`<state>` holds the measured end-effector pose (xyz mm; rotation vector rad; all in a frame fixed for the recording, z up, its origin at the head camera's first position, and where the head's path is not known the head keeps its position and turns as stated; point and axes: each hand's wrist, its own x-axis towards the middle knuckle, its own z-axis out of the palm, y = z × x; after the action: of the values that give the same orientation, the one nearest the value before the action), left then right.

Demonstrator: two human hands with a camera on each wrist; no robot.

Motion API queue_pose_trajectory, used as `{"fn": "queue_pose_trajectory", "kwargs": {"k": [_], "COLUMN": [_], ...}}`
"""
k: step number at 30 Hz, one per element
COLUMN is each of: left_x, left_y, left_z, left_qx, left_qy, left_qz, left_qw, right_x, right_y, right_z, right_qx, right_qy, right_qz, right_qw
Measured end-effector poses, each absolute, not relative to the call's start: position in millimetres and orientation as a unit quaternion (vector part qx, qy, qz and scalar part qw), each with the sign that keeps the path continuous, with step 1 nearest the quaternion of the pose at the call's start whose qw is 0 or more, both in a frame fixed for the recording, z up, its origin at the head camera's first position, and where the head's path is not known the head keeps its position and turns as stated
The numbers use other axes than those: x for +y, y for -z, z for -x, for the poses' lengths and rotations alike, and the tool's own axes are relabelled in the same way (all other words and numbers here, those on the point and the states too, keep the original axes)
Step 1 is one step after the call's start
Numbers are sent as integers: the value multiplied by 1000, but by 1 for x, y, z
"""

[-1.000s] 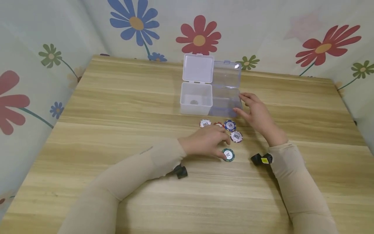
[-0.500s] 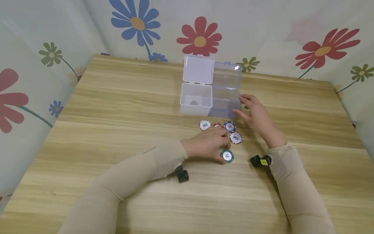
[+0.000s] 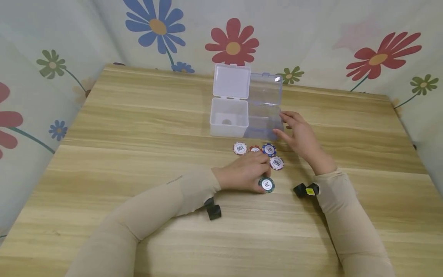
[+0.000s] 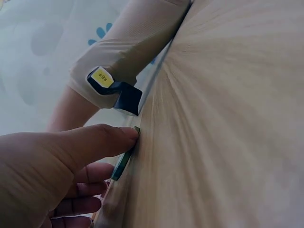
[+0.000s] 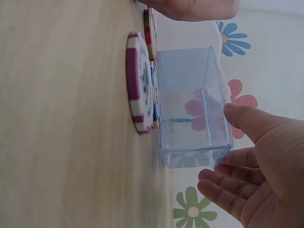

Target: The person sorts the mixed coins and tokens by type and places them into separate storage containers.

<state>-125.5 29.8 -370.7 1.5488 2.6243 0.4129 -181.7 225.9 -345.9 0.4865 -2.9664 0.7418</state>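
Observation:
My left hand (image 3: 242,172) pinches a green poker chip (image 3: 266,185) marked 20, low at the table. In the left wrist view the thumb (image 4: 111,140) lies against one edge of the chip (image 4: 124,164), with fingers at its other side. My right hand (image 3: 304,138) grips the right end of a clear bluish plastic box (image 3: 263,132). Thumb and fingers meet the box's walls (image 5: 183,95) in the right wrist view. Just beyond the left hand lie a white 100 chip (image 3: 240,148), a partly hidden red chip (image 3: 255,149), a blue 10 chip (image 3: 269,149) and a purple-and-white 500 chip (image 3: 276,163).
A frosted white box (image 3: 228,130) stands against the clear box's left side. Both lids are raised at the back, the white lid (image 3: 232,80) and the clear lid (image 3: 265,89). The wooden table (image 3: 138,115) meets a flower-patterned backdrop (image 3: 304,23).
My left fingers have closed in on the green chip and now pinch it. The right hand keeps its place at the clear box. The whole view has shifted slightly.

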Motion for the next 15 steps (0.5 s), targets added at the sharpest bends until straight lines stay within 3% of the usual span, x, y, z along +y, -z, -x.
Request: {"fn": "queue_pose_trajectory", "kwargs": {"k": [15], "left_x": [26], "left_y": [363], "left_z": [128], "left_qx": [859], "left_qy": [-157], "left_qz": [-486], "left_qw": [37], "right_x": [226], "right_y": [347], "right_z": [182], "right_qx": [-955], "right_qy": [-248], "right_qz": [-158], "right_qw": [30]}}
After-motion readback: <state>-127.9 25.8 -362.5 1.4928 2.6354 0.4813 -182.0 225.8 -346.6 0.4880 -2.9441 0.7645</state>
